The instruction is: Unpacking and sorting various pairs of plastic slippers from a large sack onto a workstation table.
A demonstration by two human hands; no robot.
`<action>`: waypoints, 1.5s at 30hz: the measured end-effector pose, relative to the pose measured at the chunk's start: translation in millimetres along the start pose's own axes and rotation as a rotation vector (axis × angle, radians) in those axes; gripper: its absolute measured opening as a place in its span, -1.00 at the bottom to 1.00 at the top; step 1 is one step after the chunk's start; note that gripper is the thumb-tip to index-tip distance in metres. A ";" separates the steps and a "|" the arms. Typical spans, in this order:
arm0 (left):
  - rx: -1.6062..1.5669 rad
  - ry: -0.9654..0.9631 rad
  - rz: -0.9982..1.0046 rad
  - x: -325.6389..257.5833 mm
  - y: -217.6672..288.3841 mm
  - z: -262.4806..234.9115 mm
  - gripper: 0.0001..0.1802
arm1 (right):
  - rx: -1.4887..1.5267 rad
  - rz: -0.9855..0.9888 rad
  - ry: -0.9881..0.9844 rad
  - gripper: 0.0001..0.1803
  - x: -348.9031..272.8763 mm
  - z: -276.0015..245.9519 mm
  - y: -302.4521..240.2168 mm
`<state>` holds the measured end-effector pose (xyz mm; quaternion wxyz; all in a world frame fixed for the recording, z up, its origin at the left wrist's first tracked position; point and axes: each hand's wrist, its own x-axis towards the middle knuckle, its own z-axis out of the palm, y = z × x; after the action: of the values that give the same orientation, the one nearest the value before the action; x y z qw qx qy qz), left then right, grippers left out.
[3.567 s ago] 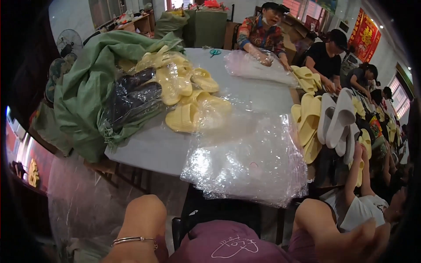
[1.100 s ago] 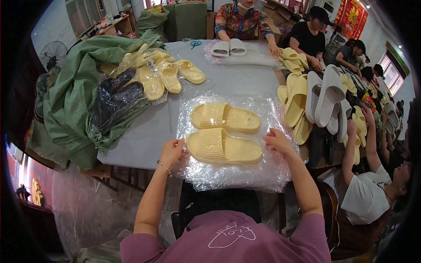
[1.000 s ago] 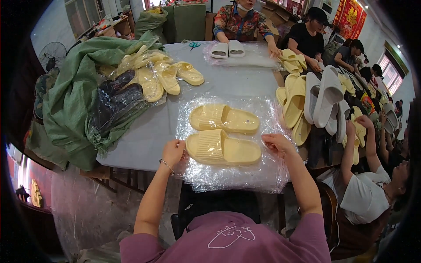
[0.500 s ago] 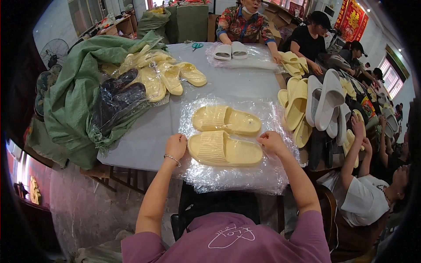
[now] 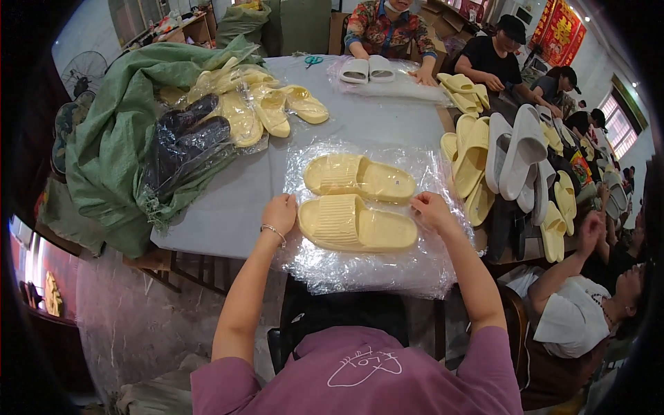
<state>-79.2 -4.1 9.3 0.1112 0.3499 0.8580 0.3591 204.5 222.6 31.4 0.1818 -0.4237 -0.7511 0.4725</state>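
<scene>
Two pale yellow slide slippers lie side by side on a clear plastic bag spread over the near edge of the grey table. The nearer slipper sits between my hands, the farther slipper just behind it. My left hand, with a bracelet on the wrist, rests on the plastic against the near slipper's left end. My right hand touches the plastic at its right end, fingers curled.
A green sack holding bagged black slippers and yellow slippers lies at the left. Yellow and white slippers are piled at the right. Other people sit across the table and along the right side. Scissors lie far back.
Earlier the plastic lay bare and my arms were low. Two yellow slippers now lie on it, and my hands have drawn in against the ends of the near slipper.
</scene>
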 end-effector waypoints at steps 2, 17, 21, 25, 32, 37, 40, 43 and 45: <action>0.025 0.026 0.004 -1.1 -7.6 -0.4 -0.60 | 0.163 0.005 -0.164 -0.76 2.7 -1.0 -15.9; -0.041 0.102 0.027 9.4 -34.0 19.8 -0.59 | -0.802 -0.712 -0.422 -0.45 27.8 98.7 -77.8; -0.009 0.168 0.020 8.1 -33.6 16.8 -0.60 | -0.607 -0.918 -0.109 -0.57 36.9 103.6 -37.3; -0.014 0.197 -0.042 7.9 -49.4 7.0 -0.60 | -0.617 -0.959 -0.137 -0.70 -9.0 26.7 -65.1; -0.078 0.202 -0.007 5.9 -33.9 1.1 -0.63 | -0.688 -0.419 0.449 -0.67 -107.8 -108.3 -86.7; 0.008 0.238 0.030 -22.1 24.7 -11.0 -0.59 | -0.033 -0.538 0.478 -0.62 -130.3 -128.3 -106.5; 0.304 0.185 0.586 -57.0 49.0 -17.1 -0.47 | 0.082 -0.492 0.305 -0.62 -109.0 -91.8 -126.1; 0.275 -0.108 0.642 -88.0 41.0 -4.7 -0.48 | -0.087 -0.631 -0.057 -0.58 -106.9 19.3 -187.0; 0.170 -0.225 0.669 -87.2 38.8 11.7 -0.49 | -0.232 -0.644 -0.198 -0.66 -57.1 74.6 -125.7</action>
<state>9.9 -37.8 22.6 0.0520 0.6565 0.7053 0.2623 128.7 110.6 110.8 0.1983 -0.1351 -0.9087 0.3416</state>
